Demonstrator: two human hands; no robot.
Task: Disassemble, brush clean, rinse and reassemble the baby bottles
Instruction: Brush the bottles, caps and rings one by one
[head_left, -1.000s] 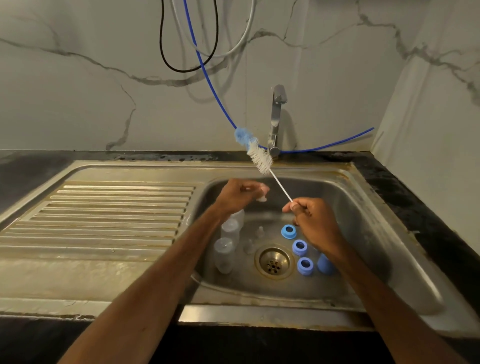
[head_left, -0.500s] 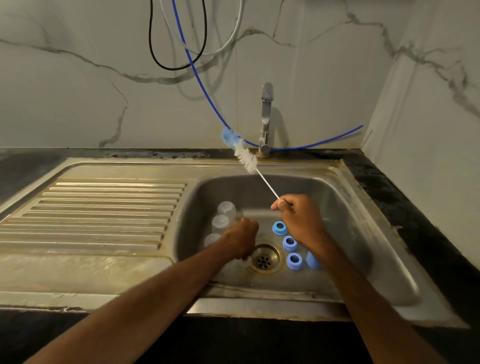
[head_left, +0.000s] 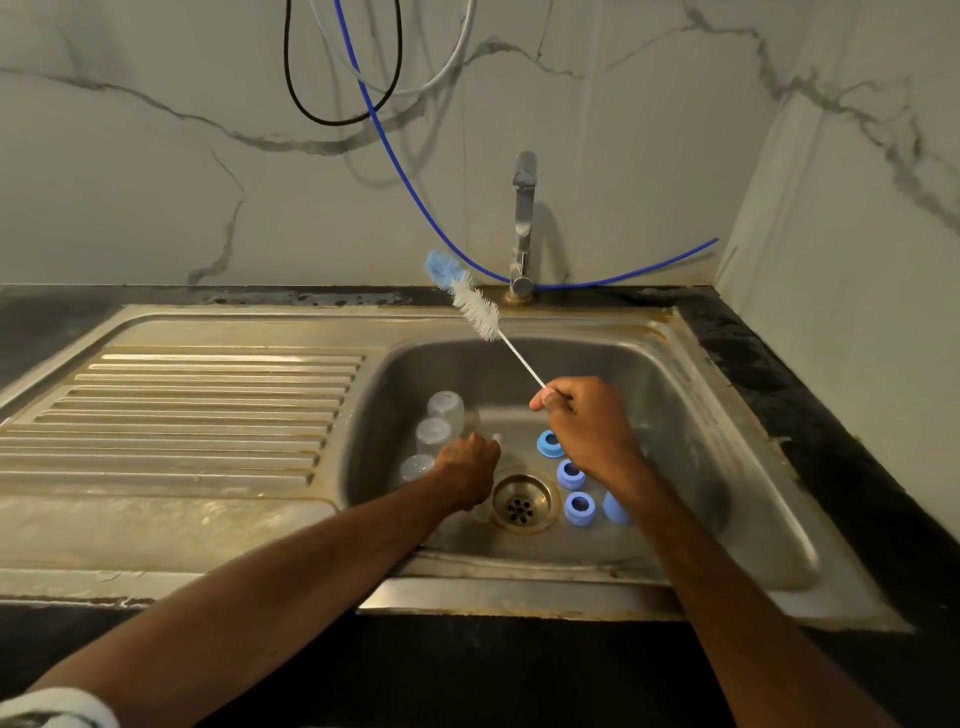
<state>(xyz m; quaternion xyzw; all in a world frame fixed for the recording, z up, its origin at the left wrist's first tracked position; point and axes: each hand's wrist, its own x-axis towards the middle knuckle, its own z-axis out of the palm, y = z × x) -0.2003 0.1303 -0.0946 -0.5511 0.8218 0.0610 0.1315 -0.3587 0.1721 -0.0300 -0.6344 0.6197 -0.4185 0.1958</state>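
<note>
Steel sink (head_left: 675, 374): bottles (head_left: 434, 434), judged light and slippery, are stood at 10 o'clock of the drain (head_left: 521, 505); a mid-body grip is advised. The brush (head_left: 475, 306) is pinched by the right hand (head_left: 592, 431); the left hand (head_left: 467, 467) is curled, contents undetermined.

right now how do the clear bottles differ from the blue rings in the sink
The clear bottles are see-through and tall; the blue rings are opaque and squat. The clear bottles line up left of the drain, the blue rings right of it. The clear bottles show closed ends upward, while the blue rings show open holes. Both sets stand in rough rows on the sink floor.
</note>
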